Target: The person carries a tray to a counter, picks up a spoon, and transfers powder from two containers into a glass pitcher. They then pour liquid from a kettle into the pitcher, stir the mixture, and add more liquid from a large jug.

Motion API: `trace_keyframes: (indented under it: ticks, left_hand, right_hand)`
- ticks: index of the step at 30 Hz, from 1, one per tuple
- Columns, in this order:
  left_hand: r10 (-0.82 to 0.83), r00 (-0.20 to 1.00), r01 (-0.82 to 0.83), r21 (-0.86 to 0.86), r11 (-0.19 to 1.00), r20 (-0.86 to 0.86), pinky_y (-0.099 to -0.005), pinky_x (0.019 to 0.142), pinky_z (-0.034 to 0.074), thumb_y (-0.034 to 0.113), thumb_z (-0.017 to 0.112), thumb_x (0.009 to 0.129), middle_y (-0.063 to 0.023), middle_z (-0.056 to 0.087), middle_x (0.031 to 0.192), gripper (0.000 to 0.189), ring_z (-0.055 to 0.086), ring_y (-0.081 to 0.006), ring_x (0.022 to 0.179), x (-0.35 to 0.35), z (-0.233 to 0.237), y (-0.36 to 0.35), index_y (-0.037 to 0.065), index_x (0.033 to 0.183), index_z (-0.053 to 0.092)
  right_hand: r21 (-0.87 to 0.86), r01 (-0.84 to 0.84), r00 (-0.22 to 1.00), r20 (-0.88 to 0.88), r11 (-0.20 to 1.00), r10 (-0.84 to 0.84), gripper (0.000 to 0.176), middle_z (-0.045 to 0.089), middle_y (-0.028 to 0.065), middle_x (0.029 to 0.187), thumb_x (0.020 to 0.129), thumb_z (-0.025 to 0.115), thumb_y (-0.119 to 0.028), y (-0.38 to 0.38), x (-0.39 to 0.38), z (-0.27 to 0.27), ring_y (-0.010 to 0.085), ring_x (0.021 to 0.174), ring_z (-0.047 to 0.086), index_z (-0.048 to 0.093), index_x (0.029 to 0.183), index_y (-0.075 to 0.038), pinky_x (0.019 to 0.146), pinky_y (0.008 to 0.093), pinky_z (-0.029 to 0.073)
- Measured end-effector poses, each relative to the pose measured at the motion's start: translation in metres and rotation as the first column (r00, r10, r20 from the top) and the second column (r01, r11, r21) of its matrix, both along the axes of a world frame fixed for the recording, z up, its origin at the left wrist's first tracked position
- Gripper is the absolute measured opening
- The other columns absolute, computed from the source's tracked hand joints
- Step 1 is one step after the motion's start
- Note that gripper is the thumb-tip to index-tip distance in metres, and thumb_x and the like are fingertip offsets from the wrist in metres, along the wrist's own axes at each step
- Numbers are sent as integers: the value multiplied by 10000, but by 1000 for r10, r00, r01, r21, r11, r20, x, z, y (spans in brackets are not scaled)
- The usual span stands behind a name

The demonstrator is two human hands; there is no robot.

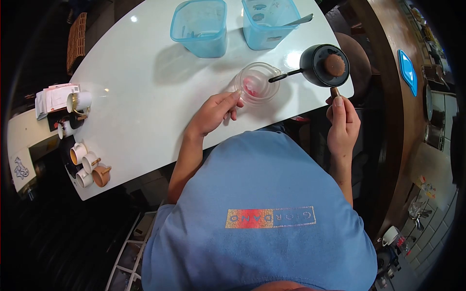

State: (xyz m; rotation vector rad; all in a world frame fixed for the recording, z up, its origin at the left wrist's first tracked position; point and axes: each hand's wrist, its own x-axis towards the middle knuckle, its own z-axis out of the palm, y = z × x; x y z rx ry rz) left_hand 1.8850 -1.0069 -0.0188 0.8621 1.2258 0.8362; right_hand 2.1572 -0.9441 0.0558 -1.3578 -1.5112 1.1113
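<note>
A black gooseneck kettle (pixel 310 69) with a round brown lid knob (pixel 334 65) is in my right hand (pixel 343 121), fingers closed around its brown handle. Its thin spout (pixel 285 75) points left, the tip overlapping the rim of a clear glass jug (pixel 262 92). Reddish-pink patches show in the jug, which rests near the front edge of the white table (pixel 141 121). My left hand (pixel 213 114) pinches the jug's left side between thumb and fingers.
Two light blue plastic containers (pixel 199 36) stand at the table's far side, the right one with a metal utensil (pixel 299 20) in it. Several cups (pixel 90 162) cluster at the left edge. A blue lid (pixel 407 72) lies on the wooden counter (pixel 388 53) at right.
</note>
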Motion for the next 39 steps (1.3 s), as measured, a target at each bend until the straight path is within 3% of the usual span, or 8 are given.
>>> trace_keyframes:
  ticks: [2,5,21,24,29,39]
  left_hand:
    - [8,1000,-8,40,999,3,-198,563,359,427,440,950,-11,529,644,465,450,-58,594,-2,0,1,2,862,606]
    - [19,1000,-20,66,998,23,-202,577,360,432,441,949,-9,528,651,463,456,-59,608,-4,0,0,8,865,609]
    - [73,997,-72,75,995,1,-200,576,352,447,449,943,-1,535,643,450,428,-53,607,2,-1,-2,34,867,611]
    - [47,999,-46,56,997,-27,-207,591,348,369,400,973,-18,541,649,434,442,-67,608,3,1,-1,-1,924,621]
    - [24,999,-25,-20,999,-35,-206,577,346,379,407,970,-20,546,634,434,431,-60,598,11,2,2,10,900,624]
    - [30,998,-33,44,999,56,-222,521,387,456,448,948,-4,510,608,513,482,-75,561,24,2,1,-18,828,602]
  right_hand:
    - [22,14,1000,-5,1000,-14,274,422,-29,635,962,473,-203,0,-2,0,30,579,333,584,913,42,521,197,246]
    - [44,13,999,35,999,-14,316,465,-27,628,952,507,-247,1,0,3,34,582,412,602,930,54,531,183,335]
    - [81,20,999,36,997,-23,304,481,-22,653,951,508,-224,1,1,0,33,596,412,601,962,65,538,186,329]
    - [88,11,999,42,996,-15,307,483,-24,655,950,511,-227,1,2,-1,32,598,413,602,972,65,536,183,326]
    - [79,19,999,25,997,-21,313,481,-28,658,946,522,-234,0,3,2,27,601,413,601,978,67,533,175,319]
    - [92,13,1000,14,996,-14,314,472,-29,654,952,512,-226,1,8,0,29,600,402,599,977,75,536,179,314]
